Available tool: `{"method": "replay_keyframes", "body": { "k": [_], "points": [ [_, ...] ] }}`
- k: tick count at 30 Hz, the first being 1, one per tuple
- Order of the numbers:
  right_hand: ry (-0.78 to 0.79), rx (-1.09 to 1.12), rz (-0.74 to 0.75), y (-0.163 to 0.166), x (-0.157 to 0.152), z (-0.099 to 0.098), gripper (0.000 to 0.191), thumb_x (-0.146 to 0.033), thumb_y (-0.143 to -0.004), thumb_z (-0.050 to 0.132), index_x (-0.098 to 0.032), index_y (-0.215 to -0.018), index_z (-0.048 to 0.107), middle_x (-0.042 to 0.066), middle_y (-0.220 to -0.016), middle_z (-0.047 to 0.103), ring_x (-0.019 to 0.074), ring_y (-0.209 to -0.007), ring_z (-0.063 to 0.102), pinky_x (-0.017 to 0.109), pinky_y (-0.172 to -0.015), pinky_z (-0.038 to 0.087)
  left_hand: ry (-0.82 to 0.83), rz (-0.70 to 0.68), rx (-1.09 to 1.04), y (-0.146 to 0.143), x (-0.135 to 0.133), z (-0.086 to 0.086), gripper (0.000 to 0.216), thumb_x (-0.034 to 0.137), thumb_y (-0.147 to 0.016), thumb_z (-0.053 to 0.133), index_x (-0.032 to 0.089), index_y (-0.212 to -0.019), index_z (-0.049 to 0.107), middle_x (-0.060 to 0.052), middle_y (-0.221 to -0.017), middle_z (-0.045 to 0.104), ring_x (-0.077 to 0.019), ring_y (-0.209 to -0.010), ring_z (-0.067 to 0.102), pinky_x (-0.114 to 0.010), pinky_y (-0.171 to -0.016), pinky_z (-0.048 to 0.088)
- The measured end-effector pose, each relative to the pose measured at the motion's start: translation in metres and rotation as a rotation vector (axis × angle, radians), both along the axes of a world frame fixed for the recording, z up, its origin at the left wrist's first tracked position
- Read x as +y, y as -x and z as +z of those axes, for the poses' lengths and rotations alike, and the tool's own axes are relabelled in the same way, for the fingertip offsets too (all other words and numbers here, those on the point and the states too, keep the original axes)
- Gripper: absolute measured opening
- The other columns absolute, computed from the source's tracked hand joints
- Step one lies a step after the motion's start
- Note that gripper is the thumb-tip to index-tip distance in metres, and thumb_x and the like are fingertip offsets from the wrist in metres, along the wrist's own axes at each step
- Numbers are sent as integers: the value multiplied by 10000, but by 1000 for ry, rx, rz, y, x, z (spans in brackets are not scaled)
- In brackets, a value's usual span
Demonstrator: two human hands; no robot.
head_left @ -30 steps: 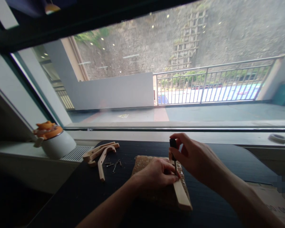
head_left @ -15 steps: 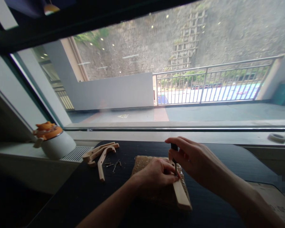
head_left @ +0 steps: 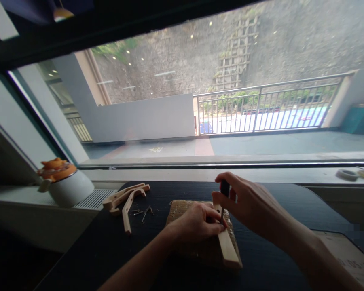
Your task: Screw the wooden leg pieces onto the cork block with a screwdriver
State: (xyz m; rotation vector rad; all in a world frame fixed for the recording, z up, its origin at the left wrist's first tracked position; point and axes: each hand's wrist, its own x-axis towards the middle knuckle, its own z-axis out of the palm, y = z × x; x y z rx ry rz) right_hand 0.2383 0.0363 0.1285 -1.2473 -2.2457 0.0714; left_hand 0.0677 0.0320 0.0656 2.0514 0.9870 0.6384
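On the dark table (head_left: 279,202), my right hand (head_left: 248,206) is closed round the dark handle of a small screwdriver (head_left: 224,190) held upright. Its tip stands on a pale wooden slat (head_left: 227,248). The slat lies on a brown woven mat (head_left: 182,208). My left hand (head_left: 197,222) is curled over the slat's far end, fingers pinching beside the screwdriver tip. What sits under the tip is hidden by my fingers.
Curved wooden pieces (head_left: 125,198) and loose small screws (head_left: 144,211) lie to the left on the table. A white pot with an orange lid (head_left: 63,182) stands on the sill beside a vent. A tape roll (head_left: 347,174) rests far right on the sill. Cardboard (head_left: 348,258) lies at lower right.
My right hand's fingers have shifted round the screwdriver handle, which stays upright on the slat. The left hand keeps its hold. The view has drifted slightly.
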Motion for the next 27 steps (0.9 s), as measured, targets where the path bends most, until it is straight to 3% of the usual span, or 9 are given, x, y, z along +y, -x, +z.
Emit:
{"method": "replay_keyframes", "body": {
  "k": [3,6,17,22,27],
  "points": [
    [-20,58,119,3,-5,1,265,-305,-880,495,-273,-1142,521,7,-897,690,138,-617,612,234,-532,360,9,7,-10,0,-1,-1,161,262,-808,581,196,-855,720,23,-833,667,-129,-823,596,-182,-751,424],
    [-12,45,141,5,-6,0,240,-277,-899,461,-264,-1127,534,5,-815,693,139,-576,598,235,-517,349,15,13,-8,0,-1,-1,150,258,-802,585,194,-843,714,25,-851,674,-133,-845,602,-184,-774,427],
    [4,-19,-103,2,7,-6,194,-391,-894,451,-215,-898,531,-15,-583,612,155,-475,536,247,-458,263,-4,4,5,0,-2,2,187,257,-812,566,189,-882,726,-6,-955,679,-151,-876,607,-199,-760,432],
    [18,109,91,1,1,-3,311,-345,-883,498,-272,-1185,500,13,-899,688,150,-646,619,242,-553,389,-7,0,-9,0,-1,0,183,261,-810,572,191,-883,724,3,-917,673,-143,-854,606,-194,-753,431],
    [-6,32,131,8,-4,-2,199,-271,-904,458,-241,-1077,551,13,-814,698,145,-604,611,239,-545,373,5,-1,-4,0,0,-2,176,253,-815,567,194,-883,718,21,-862,680,-137,-828,605,-192,-759,429]
  ]
}}
